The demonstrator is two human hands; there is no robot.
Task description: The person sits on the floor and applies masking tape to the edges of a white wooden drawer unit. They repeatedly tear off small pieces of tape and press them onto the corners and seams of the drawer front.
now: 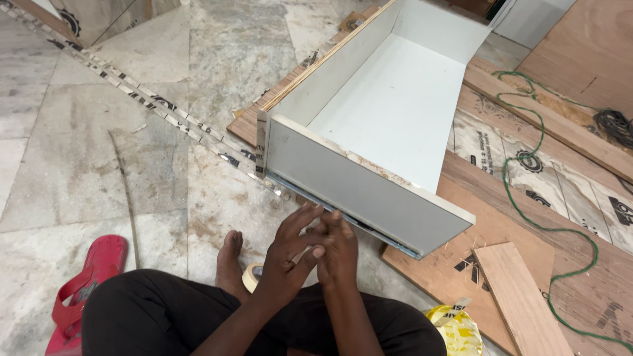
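Note:
I sit on the floor in front of a white open drawer box (356, 178) that rests tilted on wood sheets. A metal slide rail (343, 221) runs along its lower near edge. My left hand (293, 247) and my right hand (339, 254) are pressed together just below that rail, fingers overlapping. Whether they pinch something small between them I cannot tell. A roll of masking tape (250, 277) lies on the floor beside my bare foot (229, 260), just left of my left wrist.
A red sandal (86, 283) lies at the left. Plywood sheets (501, 264) and a loose wooden plank (521, 296) lie to the right, with a green cord (527, 158) looping over them. A yellow bag (458, 329) sits near my right knee. A long patterned strip (151, 102) crosses the marble floor.

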